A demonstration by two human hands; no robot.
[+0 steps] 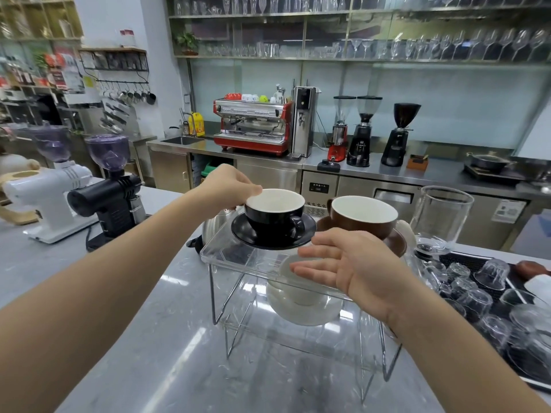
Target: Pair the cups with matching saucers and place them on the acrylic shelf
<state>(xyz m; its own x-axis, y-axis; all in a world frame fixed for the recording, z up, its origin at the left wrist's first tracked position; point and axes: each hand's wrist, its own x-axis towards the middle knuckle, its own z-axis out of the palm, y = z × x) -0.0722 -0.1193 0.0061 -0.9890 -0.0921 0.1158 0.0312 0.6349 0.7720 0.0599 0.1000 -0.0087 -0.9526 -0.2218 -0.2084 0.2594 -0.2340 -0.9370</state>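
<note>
The left hand pinches the far-left rim of the black cup, which sits on its black saucer on the top tier of the clear shelf. The right hand hovers near the saucer, fingers straight, holding nothing. Right of it stands the brown cup on a brown saucer; a white cup and saucer sit on the lower tier.

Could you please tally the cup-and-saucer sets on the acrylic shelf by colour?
Black: 1, the black cup on its black saucer, top tier.
Brown: 1, the brown cup on its brown saucer, top tier.
White: 1, the white cup on its white saucer, lower tier.
Total: 3 sets.
</note>
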